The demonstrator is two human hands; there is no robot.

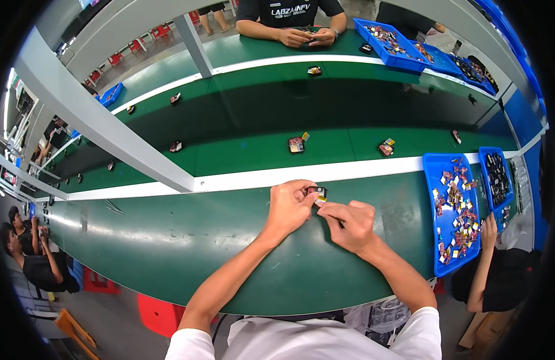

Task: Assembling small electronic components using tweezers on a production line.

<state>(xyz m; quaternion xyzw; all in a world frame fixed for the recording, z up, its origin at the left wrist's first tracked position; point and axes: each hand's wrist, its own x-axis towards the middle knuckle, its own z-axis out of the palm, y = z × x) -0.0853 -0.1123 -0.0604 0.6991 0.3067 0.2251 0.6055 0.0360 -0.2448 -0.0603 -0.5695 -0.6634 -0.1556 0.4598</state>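
Gripping 1 small dark part point(316, 192) between them, left hand point(289, 207) and right hand point(349, 223) meet above the green table point(169, 240).

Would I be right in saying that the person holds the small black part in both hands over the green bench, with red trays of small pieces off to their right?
Not quite: the trays are blue, not red, as the head view shows. The rest stands: the left hand and right hand hold the small black part over the green bench, with the trays to the right.

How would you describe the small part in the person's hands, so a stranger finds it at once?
Start at the white strip along the green conveyor table. Just below it, the left hand and right hand meet on a small dark part. Similar parts lie unheld on the belt.
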